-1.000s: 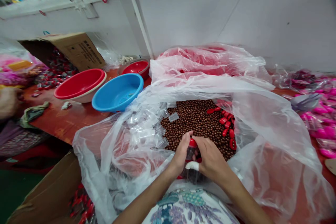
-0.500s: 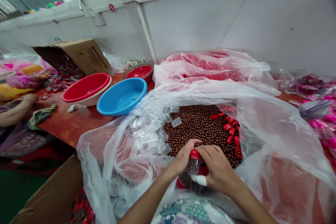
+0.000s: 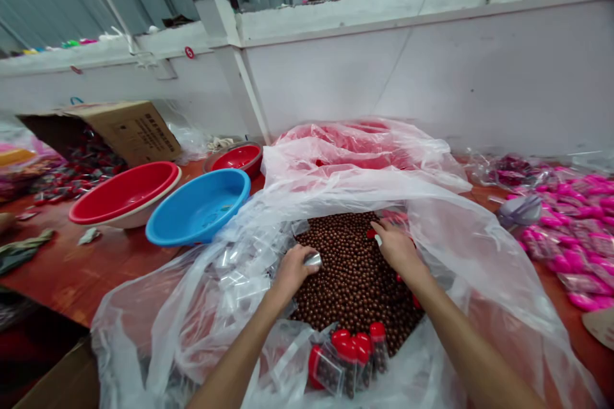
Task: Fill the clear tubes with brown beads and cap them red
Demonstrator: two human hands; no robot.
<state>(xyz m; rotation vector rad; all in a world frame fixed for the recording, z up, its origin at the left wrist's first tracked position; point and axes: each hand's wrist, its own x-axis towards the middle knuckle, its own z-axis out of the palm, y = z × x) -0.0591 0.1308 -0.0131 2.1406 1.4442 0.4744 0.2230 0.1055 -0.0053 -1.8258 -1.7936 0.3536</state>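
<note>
My left hand (image 3: pixel 292 271) is closed around a small clear plastic container (image 3: pixel 313 260) at the left side of a heap of brown balls (image 3: pixel 350 268). Across the heap, my right hand (image 3: pixel 396 248) reaches to the far right with fingers pinched at a red plastic cap (image 3: pixel 371 234); the fingers partly cover it. Loose clear containers (image 3: pixel 244 262) lie left of the balls. Close to my body, several red-capped clear bottles (image 3: pixel 352 358) filled with brown balls rest together on the near edge of the white plastic bag (image 3: pixel 460 230).
Left of the bag stand a blue basin (image 3: pixel 199 208) and a red basin (image 3: pixel 125 192). An open cardboard box (image 3: pixel 139 131) with small red-and-dark pieces is farther back. Pink packets (image 3: pixel 575 223) and a grey scoop (image 3: pixel 520 211) lie at the right. A wall runs behind.
My hands have parted from a red-capped bottle near my body, which now stands among the others. The left hand took a clear container; the right moved to the far red caps. The view shifted right.
</note>
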